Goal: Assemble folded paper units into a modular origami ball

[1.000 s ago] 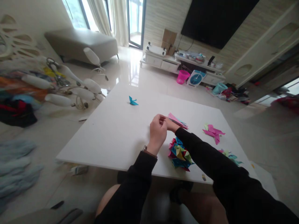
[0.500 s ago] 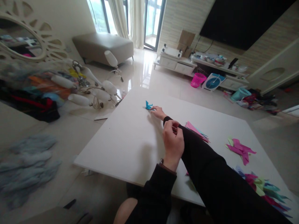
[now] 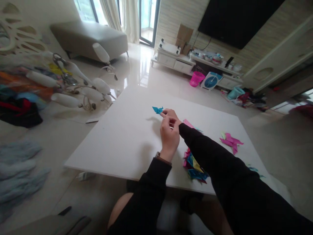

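Note:
A small blue folded paper crane [image 3: 157,110] is held just above the white table [image 3: 117,140], its shadow falling on the tabletop below. The fingers of my right hand [image 3: 172,114] pinch its right side. Nearer to me, my left hand [image 3: 169,138] overlaps the right one, its fingers curled inward. Whether anything sits inside those curled fingers is hidden. Beyond my right wrist, pink paper sheets [image 3: 188,124] lie partly covered by my sleeve. Beside my right forearm is a pile of colourful folded paper pieces [image 3: 193,165].
Magenta folded paper [image 3: 231,141] lies on the table's right side. A lamp with several white shades [image 3: 66,100] stands on the floor at the left. Past the table are a pink basket [image 3: 197,79], a blue fan [image 3: 211,80] and a low cabinet [image 3: 171,59].
My right hand has picked the blue paper crane up off the table and drawn back towards my left hand. The crane has turned. The camera view has shifted, uncovering the colourful pile.

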